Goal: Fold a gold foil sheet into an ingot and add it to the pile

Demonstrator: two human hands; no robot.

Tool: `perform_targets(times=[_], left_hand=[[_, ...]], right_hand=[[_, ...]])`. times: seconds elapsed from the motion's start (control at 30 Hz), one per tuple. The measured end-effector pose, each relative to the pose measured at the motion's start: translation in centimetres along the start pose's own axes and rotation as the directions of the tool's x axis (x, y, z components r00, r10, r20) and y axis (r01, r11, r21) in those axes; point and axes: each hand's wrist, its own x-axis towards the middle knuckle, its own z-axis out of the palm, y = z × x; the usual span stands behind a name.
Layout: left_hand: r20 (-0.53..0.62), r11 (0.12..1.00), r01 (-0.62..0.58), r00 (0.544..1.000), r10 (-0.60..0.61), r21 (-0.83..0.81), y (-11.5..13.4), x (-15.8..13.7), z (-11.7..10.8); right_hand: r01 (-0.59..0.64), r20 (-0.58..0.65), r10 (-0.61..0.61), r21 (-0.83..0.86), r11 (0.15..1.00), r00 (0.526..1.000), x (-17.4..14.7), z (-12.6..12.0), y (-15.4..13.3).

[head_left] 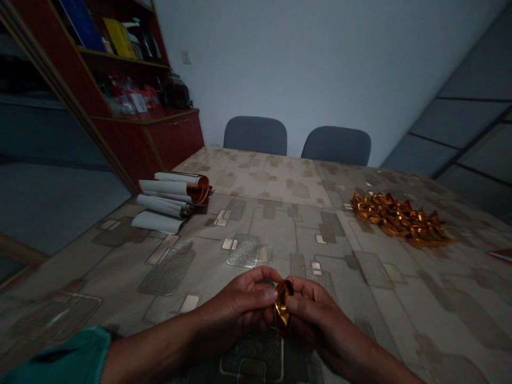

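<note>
Near the table's front edge, my left hand [252, 298] and my right hand [314, 309] meet around a small piece of folded gold foil paper [284, 306]. Thumb and fingers of each hand pinch one side of it, and its shiny middle shows between them. The lower fingers of both hands are partly hidden. Several folded gold foil paper pieces [400, 218] lie in a cluster on the right of the table. On the left rests a stack of curled sheets [164, 202], pale outside and gold-orange inside.
The table [272, 224] has a patterned cover. Two grey chairs [256, 133] stand at its far side, before a pale wall. A red-brown cabinet [176, 136] with shelves of goods is at the back left. Something flat and reddish [502, 254] lies at the right edge.
</note>
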Motion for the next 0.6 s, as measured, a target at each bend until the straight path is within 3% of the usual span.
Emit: perform_targets(times=[0.47,0.6], left_hand=[[-0.038,0.996,-0.035,0.999,0.038,0.081,-0.02,-0.05,0.28],[-0.031,0.999,-0.046,0.998,0.046,-0.016,-0.11,0.09,0.17]], right_hand=[[0.046,-0.064,-0.049,-0.043,0.998,0.997,0.47,-0.11,0.92],[0.049,-0.017,-0.049,-0.019,0.999,0.999,0.31,-0.13,0.45]])
